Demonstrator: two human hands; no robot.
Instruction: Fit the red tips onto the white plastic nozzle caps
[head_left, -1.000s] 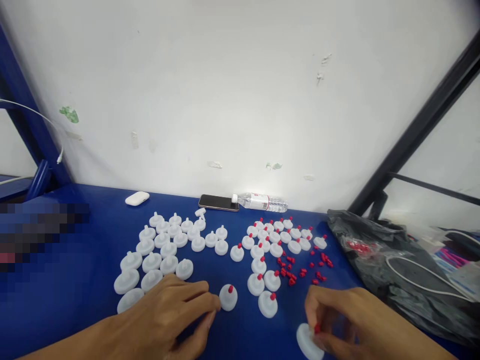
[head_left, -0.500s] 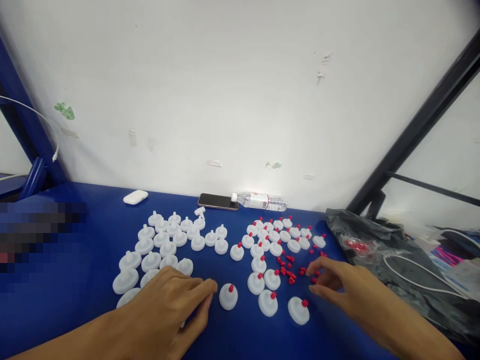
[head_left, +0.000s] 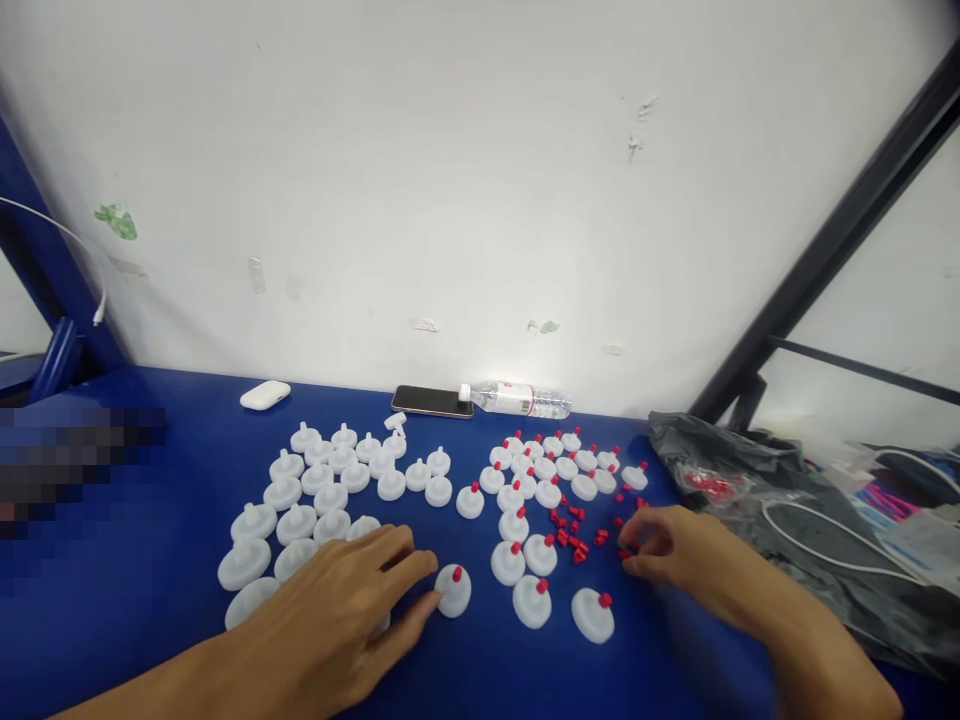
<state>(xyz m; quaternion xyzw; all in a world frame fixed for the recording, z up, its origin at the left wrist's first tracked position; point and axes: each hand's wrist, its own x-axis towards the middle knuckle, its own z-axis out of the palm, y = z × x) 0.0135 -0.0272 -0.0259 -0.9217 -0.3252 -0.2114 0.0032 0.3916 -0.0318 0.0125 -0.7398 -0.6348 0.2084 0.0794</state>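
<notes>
My left hand point(head_left: 360, 605) hovers low over the front of the white discs, thumb and fingers apart. Its thumb tip comes up to a white disc with a red cap point(head_left: 453, 592); I cannot tell if they touch. Another white disc is mostly hidden beneath this hand. Over on the right, my right hand point(head_left: 667, 545) pinches a small red cap point(head_left: 625, 553) low at the table. Several loose red caps point(head_left: 576, 545) lie left of those fingertips. Uncapped white discs with stems point(head_left: 330, 498) fill the left side, and red-capped ones point(head_left: 532, 602) cluster in the middle.
Along the wall lie a white case point(head_left: 265, 396), a phone point(head_left: 432, 402) and a plastic bottle point(head_left: 517, 400). A dark plastic bag point(head_left: 810, 540) covers the right edge, bearing a clear bag of red caps point(head_left: 714, 485) and a white cable point(head_left: 832, 555).
My left hand's thumb and fingers have spread apart and shifted toward the nearby capped disc. My right hand's fingertips have closed together at the red caps.
</notes>
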